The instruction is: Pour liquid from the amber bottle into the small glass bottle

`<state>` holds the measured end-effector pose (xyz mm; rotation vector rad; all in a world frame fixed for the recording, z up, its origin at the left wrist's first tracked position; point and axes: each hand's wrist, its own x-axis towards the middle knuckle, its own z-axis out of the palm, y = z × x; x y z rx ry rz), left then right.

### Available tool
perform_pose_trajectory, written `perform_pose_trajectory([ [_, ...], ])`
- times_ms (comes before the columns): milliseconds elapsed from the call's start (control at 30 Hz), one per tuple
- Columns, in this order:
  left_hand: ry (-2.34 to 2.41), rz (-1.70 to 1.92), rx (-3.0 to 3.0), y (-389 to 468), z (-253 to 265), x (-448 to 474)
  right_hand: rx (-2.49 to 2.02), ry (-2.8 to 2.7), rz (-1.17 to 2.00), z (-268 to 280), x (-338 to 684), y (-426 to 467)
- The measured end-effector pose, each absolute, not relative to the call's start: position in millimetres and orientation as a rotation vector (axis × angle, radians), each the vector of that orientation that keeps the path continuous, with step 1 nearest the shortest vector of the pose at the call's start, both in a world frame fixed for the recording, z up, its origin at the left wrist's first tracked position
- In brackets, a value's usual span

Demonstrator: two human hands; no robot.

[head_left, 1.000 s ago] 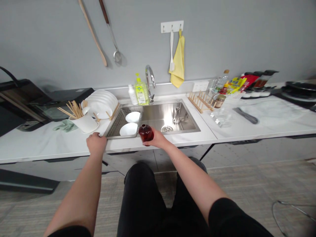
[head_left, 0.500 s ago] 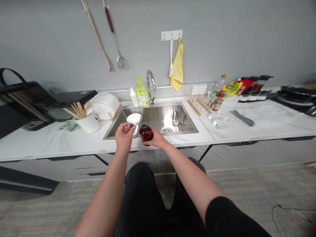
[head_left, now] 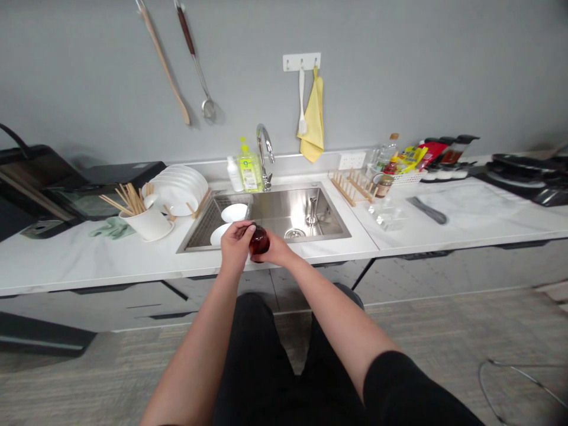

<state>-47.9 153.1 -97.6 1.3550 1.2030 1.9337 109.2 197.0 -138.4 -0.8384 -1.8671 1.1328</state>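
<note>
Above the front edge of the counter (head_left: 102,261), before the sink (head_left: 284,204), the left hand (head_left: 235,245) has come to the top of the red bottle (head_left: 260,242), fingers apparently pinching a dark cap (head_left: 255,224), so both hands now engage it, the right hand (head_left: 277,248) with fingers wrapped round its side.

From my remote seat I recognise a kitchen: a steel sink (head_left: 280,207) with a curved tap (head_left: 261,152) is set into a marbled counter (head_left: 104,260). I also see white plates (head_left: 181,188) in a rack, chopsticks (head_left: 132,200) in a holder (head_left: 149,225), and a ladle-like utensil (head_left: 186,32) on the wall (head_left: 381,65).
</note>
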Motion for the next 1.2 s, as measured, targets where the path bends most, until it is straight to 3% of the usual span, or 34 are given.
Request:
perform_pose_trajectory([
  [433,1.637,1.977,1.996,146,-84,-47,-0.827,-1.882,1.099,-140,108,198],
  [600,1.8,1.944,2.006,143,-78,-39,-0.834,-1.891,1.088,-144,109,200],
  [933,1.582,1.825,1.966,140,-83,-53,-0.785,-1.892,1.088,-141,110,199],
  [1200,1.824,2.019,1.941,145,-82,-32,-0.797,-1.885,1.085,-141,110,200],
])
